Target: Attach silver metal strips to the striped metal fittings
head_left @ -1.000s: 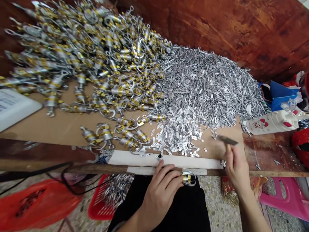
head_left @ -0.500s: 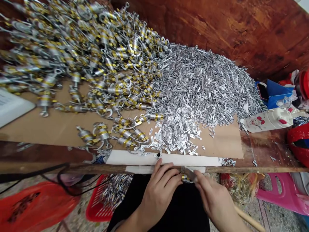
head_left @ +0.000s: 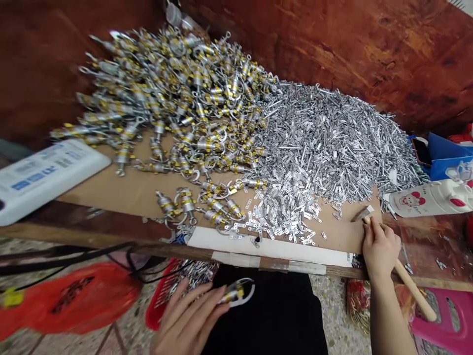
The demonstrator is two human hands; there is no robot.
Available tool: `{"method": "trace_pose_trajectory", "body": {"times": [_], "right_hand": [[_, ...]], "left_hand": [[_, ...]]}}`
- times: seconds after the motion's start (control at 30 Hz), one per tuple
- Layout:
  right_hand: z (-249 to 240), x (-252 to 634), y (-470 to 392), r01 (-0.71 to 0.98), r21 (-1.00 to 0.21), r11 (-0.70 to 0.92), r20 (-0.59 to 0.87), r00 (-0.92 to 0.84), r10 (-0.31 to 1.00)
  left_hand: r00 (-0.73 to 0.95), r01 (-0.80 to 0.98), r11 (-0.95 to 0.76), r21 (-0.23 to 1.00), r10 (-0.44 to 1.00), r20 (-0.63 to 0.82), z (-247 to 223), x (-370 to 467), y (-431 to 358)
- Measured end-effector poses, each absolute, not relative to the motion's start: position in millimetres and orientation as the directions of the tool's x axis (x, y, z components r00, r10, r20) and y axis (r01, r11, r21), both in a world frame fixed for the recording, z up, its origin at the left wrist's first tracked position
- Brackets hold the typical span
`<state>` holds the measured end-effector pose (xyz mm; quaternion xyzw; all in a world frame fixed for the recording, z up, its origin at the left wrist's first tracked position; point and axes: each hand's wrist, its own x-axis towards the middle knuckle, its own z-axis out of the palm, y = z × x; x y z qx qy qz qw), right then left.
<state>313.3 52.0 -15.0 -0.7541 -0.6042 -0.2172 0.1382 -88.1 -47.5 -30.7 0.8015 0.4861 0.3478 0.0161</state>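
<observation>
Below the table edge, my left hand [head_left: 194, 315] grips a metal hook piece with yellow bands [head_left: 236, 293], its curved hook pointing right. My right hand [head_left: 380, 246] is closed on a hammer [head_left: 416, 291] near the head, over the right end of the cardboard [head_left: 347, 231]; the wooden handle slants down past the table edge. A heap of similar yellow-banded hook pieces [head_left: 199, 98] fills the back left. Beside it, a heap of small silver links and pins [head_left: 321, 133] spreads over the cardboard.
A white box-like object [head_left: 48, 175] lies at the left. On the right are a white bottle [head_left: 424, 198], a blue item [head_left: 449, 155] and a pink stool [head_left: 439, 315]. Beneath the table edge sit a red basket [head_left: 160, 296], a red bag [head_left: 84, 296] and black cables.
My hands have moved apart. The left has gone down and left with the hook piece; the right has carried the hammer right and up over the cardboard. The view has shifted left.
</observation>
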Motion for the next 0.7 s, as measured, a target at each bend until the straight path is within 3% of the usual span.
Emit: {"method": "trace_pose_trajectory", "body": {"times": [0.1,0.23,0.37,0.5,0.6,0.7], "right_hand": [[-17,314,51,0.968,0.030,-0.249,0.506,0.201,0.839],[-8,305,53,0.962,-0.055,-0.266,0.593,0.246,0.767],[5,289,55,0.992,-0.101,-0.077,0.619,0.123,0.775],[16,270,48,0.991,-0.134,0.029,0.623,0.061,0.780],[19,256,42,0.970,-0.221,0.101,0.562,0.042,0.826],[18,239,42,0.909,-0.389,0.150,0.406,0.023,0.914]], "left_hand": [[0.336,0.836,-0.503,0.217,0.784,0.521,-43,-121,-66],[0.261,0.814,-0.477,0.332,0.810,0.525,-25,-118,-49],[0.308,0.804,-0.536,0.257,0.745,0.591,3,-95,19],[0.397,0.786,-0.535,0.310,0.820,0.411,4,-94,94],[0.540,0.714,-0.631,0.305,0.773,0.333,1,-98,127],[0.550,0.699,-0.669,0.255,0.730,0.406,10,-94,131]]}}
